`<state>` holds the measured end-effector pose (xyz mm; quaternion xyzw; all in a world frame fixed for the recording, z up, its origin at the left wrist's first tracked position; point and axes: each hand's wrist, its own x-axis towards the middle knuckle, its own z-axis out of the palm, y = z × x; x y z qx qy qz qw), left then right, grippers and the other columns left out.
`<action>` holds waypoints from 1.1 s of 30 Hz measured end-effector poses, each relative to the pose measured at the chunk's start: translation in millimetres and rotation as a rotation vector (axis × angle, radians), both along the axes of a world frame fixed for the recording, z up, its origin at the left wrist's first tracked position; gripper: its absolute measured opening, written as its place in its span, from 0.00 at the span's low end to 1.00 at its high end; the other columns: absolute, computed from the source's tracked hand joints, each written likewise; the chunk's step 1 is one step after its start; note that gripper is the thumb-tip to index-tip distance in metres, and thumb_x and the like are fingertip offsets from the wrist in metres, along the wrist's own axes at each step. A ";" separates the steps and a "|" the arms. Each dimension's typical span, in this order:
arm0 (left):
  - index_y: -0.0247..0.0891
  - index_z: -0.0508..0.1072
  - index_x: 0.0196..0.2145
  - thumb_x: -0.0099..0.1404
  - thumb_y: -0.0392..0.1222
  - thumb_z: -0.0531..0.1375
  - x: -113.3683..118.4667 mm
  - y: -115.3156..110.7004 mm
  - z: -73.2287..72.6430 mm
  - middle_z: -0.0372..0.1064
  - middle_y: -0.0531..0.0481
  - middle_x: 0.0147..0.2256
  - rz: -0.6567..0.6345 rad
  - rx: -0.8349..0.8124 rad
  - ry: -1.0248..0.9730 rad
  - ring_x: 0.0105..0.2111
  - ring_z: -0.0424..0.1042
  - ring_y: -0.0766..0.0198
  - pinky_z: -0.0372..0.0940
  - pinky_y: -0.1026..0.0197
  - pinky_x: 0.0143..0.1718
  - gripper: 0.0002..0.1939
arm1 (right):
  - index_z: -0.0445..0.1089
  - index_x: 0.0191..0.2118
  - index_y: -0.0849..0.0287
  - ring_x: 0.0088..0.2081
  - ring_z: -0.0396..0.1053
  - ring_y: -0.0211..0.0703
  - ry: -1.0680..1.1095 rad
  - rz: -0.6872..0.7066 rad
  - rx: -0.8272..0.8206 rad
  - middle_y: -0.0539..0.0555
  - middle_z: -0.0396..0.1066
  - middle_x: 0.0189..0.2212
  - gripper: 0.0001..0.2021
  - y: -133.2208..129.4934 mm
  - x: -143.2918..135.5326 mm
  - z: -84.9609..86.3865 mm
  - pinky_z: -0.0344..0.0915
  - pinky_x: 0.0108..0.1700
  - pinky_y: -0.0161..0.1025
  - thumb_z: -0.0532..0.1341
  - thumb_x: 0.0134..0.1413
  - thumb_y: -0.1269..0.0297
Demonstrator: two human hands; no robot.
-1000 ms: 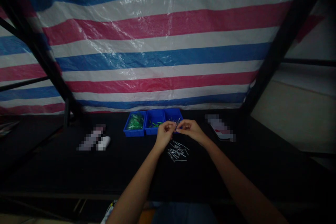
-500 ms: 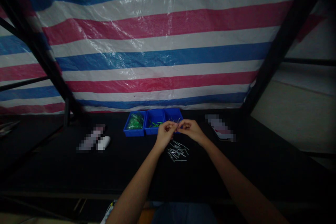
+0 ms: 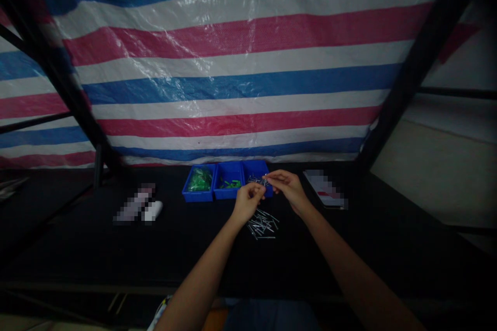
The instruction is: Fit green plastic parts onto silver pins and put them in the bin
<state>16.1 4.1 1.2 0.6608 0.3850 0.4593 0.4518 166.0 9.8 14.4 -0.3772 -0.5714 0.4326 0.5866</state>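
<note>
My left hand is closed in a pinch at the front of the right-hand blue bin. Just beside it, my right hand also pinches, its fingertips over that bin and slightly above the left ones. Whatever lies between the fingers of either hand is too small and dark to make out. Thin metal pins, like screws or nails, lie in the bin, partly hidden by my hands. Below my hands, a loose pile of similar thin metal pins rests on the black table.
The middle blue bin holds small green pieces. In the left bin sits a clear bag of green pieces. A phone-like flat object lies right; a white rounded object lies left. Striped sheeting hangs behind.
My fingertips have moved slightly apart: the right hand shifted up and right, while the left dropped a little. More of the metal pins in the right-hand bin now shows.
</note>
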 end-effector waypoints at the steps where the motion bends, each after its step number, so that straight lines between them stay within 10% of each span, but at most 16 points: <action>1: 0.33 0.69 0.31 0.55 0.54 0.57 -0.1 0.4 -0.6 0.65 0.53 0.21 0.005 0.007 0.000 0.16 0.58 0.73 0.54 0.69 0.18 0.18 | 0.71 0.31 0.59 0.21 0.63 0.35 0.009 0.000 -0.007 0.55 0.74 0.31 0.12 -0.3 -0.4 0.3 0.58 0.22 0.32 0.65 0.40 0.59; 33: 0.32 0.68 0.36 0.56 0.53 0.57 -5.2 2.9 3.3 0.64 0.55 0.19 0.139 0.000 -0.074 0.13 0.57 0.75 0.51 0.71 0.14 0.19 | 0.71 0.32 0.61 0.19 0.60 0.35 -0.380 -0.332 0.173 0.54 0.72 0.27 0.12 11.4 9.8 -13.7 0.57 0.23 0.34 0.61 0.43 0.58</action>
